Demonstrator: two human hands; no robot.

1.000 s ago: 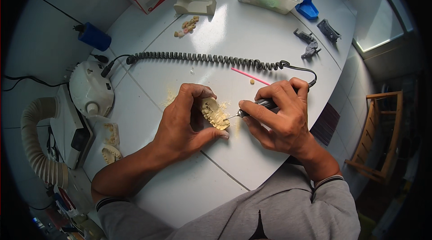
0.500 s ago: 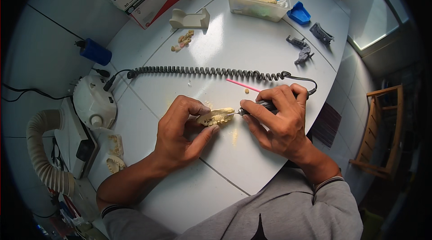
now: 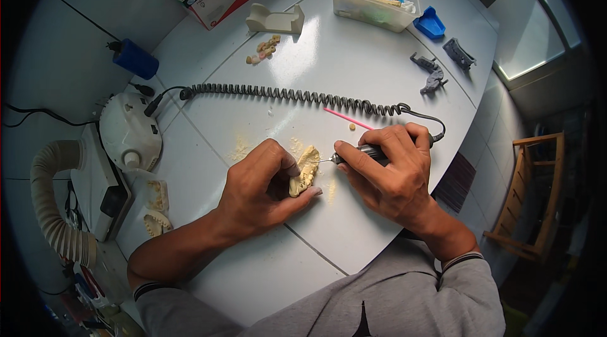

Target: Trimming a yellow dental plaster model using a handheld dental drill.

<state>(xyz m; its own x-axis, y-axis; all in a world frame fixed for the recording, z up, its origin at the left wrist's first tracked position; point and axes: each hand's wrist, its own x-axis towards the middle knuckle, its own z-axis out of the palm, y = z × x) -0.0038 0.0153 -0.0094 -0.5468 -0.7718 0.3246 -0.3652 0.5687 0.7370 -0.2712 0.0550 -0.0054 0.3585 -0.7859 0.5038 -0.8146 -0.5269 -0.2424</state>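
Note:
A pale yellow dental model [image 3: 306, 171] with a row of teeth stands tilted in my left hand [image 3: 262, 179], pinched between thumb and fingers. My right hand [image 3: 393, 176] is wrapped round a black rotary handpiece [image 3: 372, 151], held much like a pen. Its thin metal bur [image 3: 324, 160] points left and reaches the model's right edge; whether it touches cannot be made out. From the handpiece's back end a coiled black cord [image 3: 284, 93] runs left to the white control unit [image 3: 131, 134]. Yellow dust [image 3: 331, 191] lies on the white tiled table around the model.
Beyond the cord lie a pink stick [image 3: 346, 117], small tooth-like pieces [image 3: 263, 50] and a cream holder [image 3: 275, 20]. A plastic tub [image 3: 374, 14] of model pieces stands at the back, grey articulators [image 3: 432, 75] at the right. More dental casts [image 3: 157, 223] and a ribbed hose [image 3: 47, 198] are at left.
My left hand has turned the dental model from lying sideways to nearly upright, its teeth now facing right. My right hand still holds the handpiece in about the same place.

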